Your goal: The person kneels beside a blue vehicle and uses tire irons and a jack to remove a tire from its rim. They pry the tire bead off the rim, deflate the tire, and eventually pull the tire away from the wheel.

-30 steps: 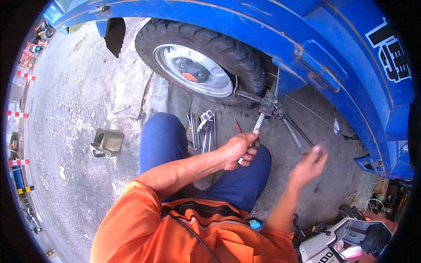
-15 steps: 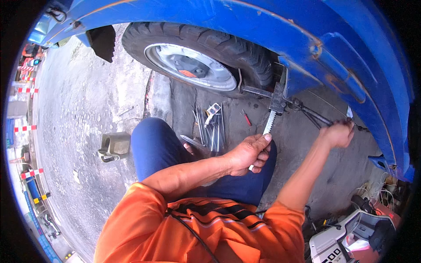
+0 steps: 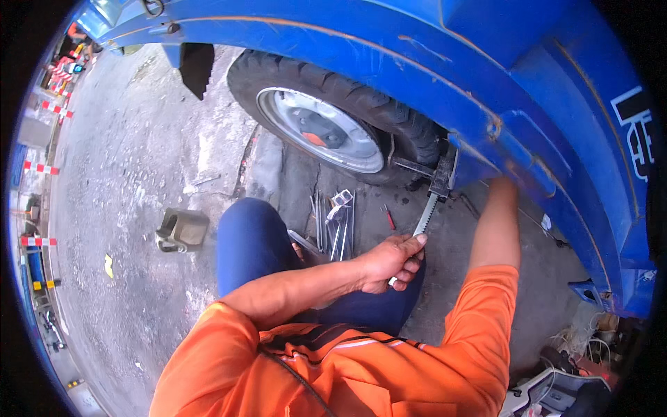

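My left hand (image 3: 396, 264) is closed round the lower end of a toothed metal bar (image 3: 426, 215), its thumb lying along the bar. The bar runs up at a slant into a dark clamp-like head (image 3: 440, 182) beside the tyre (image 3: 410, 125), under the blue vehicle body (image 3: 417, 62). My right forearm (image 3: 496, 226) reaches up under the lower edge of that body, which hides my right hand. Beside the hidden hand, part of a dark rod (image 3: 470, 204) shows. Several slim metal rods (image 3: 333, 229) and a small red-handled tool (image 3: 389, 217) lie on the ground near my knees.
The wheel with its silver rim (image 3: 323, 132) stands ahead of me. An olive-coloured plastic can (image 3: 184, 229) sits left of my knee. A white-and-dark machine housing (image 3: 556, 393) and cables (image 3: 590, 340) are at the lower right. Red-and-white barriers (image 3: 40, 168) line the far left.
My right hand has moved from the dark rods up under the blue body, out of sight. My left hand keeps its grip on the toothed bar. The whole view has shifted slightly.
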A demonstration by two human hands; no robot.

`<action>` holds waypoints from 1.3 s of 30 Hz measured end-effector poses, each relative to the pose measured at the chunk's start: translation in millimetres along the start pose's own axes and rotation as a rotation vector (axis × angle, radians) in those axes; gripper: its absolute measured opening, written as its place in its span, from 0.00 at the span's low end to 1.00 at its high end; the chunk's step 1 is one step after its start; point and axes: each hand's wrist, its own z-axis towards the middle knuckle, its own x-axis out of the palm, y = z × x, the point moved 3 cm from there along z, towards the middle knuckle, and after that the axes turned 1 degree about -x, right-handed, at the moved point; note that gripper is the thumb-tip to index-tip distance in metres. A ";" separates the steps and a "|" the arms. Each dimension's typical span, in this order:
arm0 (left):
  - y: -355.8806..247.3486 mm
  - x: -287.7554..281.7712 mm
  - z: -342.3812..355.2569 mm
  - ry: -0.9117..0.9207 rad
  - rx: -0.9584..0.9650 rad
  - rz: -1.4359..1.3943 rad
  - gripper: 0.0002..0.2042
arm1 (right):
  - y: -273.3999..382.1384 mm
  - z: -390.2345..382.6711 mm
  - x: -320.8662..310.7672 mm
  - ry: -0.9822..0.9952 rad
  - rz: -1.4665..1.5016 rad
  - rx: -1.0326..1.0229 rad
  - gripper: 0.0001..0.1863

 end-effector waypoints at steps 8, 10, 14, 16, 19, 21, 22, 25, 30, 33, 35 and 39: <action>15.4 -5.6 24.0 -0.057 -0.029 -0.005 0.17 | 4.5 -13.9 -51.8 -0.008 0.041 0.128 0.23; 17.2 -5.7 24.0 -0.102 0.014 0.016 0.17 | 9.2 -68.1 -69.6 0.044 0.128 0.243 0.27; 22.4 -6.1 24.4 -0.211 0.130 0.111 0.17 | 27.6 -171.5 -110.3 0.240 -0.384 -0.069 0.25; 15.7 -16.1 16.6 -0.306 0.179 0.225 0.22 | 52.0 -221.7 -109.6 0.374 -0.694 -0.491 0.26; -50.3 -45.2 -44.4 -0.700 0.915 1.144 0.27 | 101.6 -277.7 -74.2 0.788 -0.776 -0.940 0.29; -111.1 -71.2 -101.1 -1.175 1.330 1.529 0.32 | 114.8 -296.2 -31.9 0.985 -0.668 -0.993 0.34; -141.4 -81.2 -124.1 -1.342 1.359 1.652 0.35 | 117.5 -298.9 -12.3 0.968 -0.713 -1.040 0.38; -199.4 -86.4 -163.1 -1.375 1.437 2.090 0.40 | 116.8 -300.9 50.5 0.877 -0.774 -1.126 0.48; -251.7 -95.1 -151.5 -1.213 1.433 2.379 0.36 | 112.2 -280.0 135.0 0.826 -0.797 -0.922 0.42; -260.5 -109.4 -151.0 -1.066 1.539 2.425 0.35 | 96.3 -290.9 143.9 0.835 -0.996 -0.896 0.49; -262.3 -118.9 -142.1 -0.974 1.519 2.310 0.36 | 96.2 -290.4 141.4 0.813 -0.962 -0.936 0.46; -264.2 -115.0 -129.0 -1.033 1.599 2.174 0.32 | 89.7 -291.2 151.5 0.662 -0.969 -1.015 0.41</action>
